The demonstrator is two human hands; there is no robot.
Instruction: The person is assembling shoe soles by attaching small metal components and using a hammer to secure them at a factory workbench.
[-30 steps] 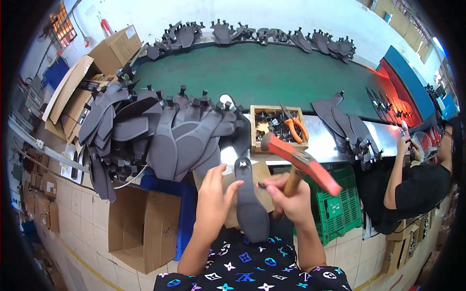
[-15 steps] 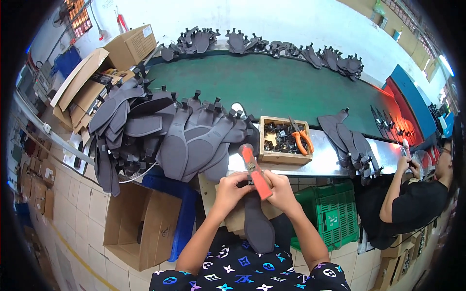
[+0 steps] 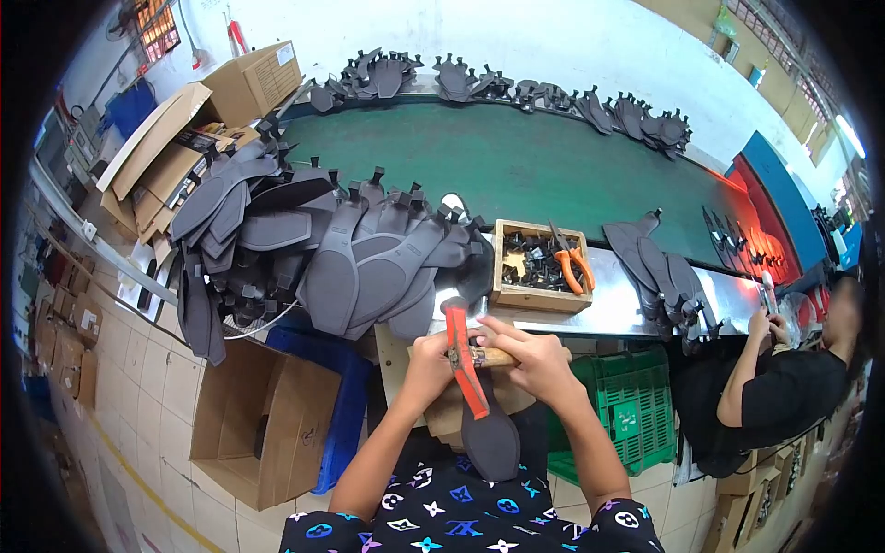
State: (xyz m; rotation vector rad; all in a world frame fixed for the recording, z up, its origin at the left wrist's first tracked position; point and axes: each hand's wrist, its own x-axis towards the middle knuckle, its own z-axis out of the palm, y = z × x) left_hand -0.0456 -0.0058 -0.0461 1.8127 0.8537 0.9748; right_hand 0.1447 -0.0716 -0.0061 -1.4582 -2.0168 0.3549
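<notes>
Hands [image 3: 428, 372] [image 3: 540, 365] half-curled, hammer [image 3: 461, 361] in right

I wear a black shirt [image 3: 452, 516] scattered with white, blue and purple flower, diamond and circle shapes; its short sleeves [image 3: 622, 525] leave my forearms [image 3: 595, 444] and hands [image 3: 542, 365] bare.

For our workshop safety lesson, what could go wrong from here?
The right hand holds the red hammer with its head close to the left hand, so a stray blow might strike it. Some piled grey soles overhang the bench and could slide off if bumped.
</notes>
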